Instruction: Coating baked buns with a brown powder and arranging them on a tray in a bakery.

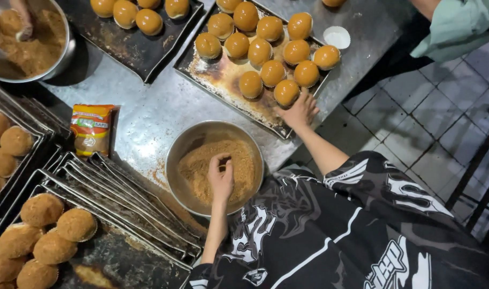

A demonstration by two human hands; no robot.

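My left hand (221, 178) is down in a round metal bowl (175, 160) of brown crumbs (193, 168), its fingers curled shut in the crumbs. My right hand (299, 111) reaches over the near edge of a dark baking tray (223, 80), fingers spread. Its fingertips touch the nearest glazed bun (286, 92). Several more shiny golden buns (273, 72) fill that tray. Whether anything besides crumbs is in my left hand is hidden.
Another person's hand (20, 21) works in a second crumb bowl (62, 53) at top left. Crumb-coated buns (41, 210) lie on trays at left, beside stacked empty trays (121, 198). There is an orange packet (92, 128), a white paper cup (336, 37), a second bun tray (132, 48) and a green-sleeved person (458, 24).
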